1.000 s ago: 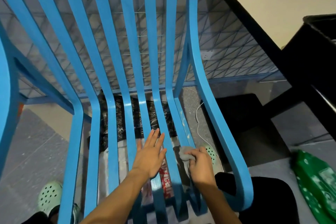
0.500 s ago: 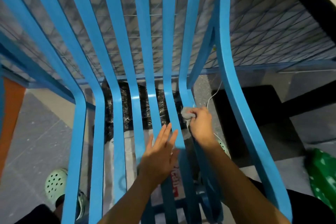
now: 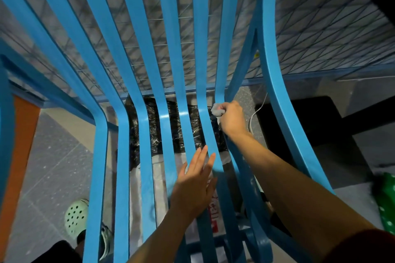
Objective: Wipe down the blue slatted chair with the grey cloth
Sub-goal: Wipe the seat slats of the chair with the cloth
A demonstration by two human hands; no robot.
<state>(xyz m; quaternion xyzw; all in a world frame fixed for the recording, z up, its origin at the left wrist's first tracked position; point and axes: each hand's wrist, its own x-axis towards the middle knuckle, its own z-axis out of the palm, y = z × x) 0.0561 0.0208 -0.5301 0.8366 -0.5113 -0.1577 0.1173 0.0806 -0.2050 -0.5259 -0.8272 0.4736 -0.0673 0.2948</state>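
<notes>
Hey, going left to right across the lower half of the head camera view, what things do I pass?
Orange panel → pale green clog → left hand, fingers straight → grey cloth → right hand holding it → green bag.

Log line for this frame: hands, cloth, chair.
right hand: grips grey cloth against blue slatted chair at seat bend | left hand: open over seat | phase: mid-wipe

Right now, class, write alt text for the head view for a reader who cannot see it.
The right hand holds a grey cloth against a slat of the blue slatted chair; the left hand lies open over nearby slats.
</notes>
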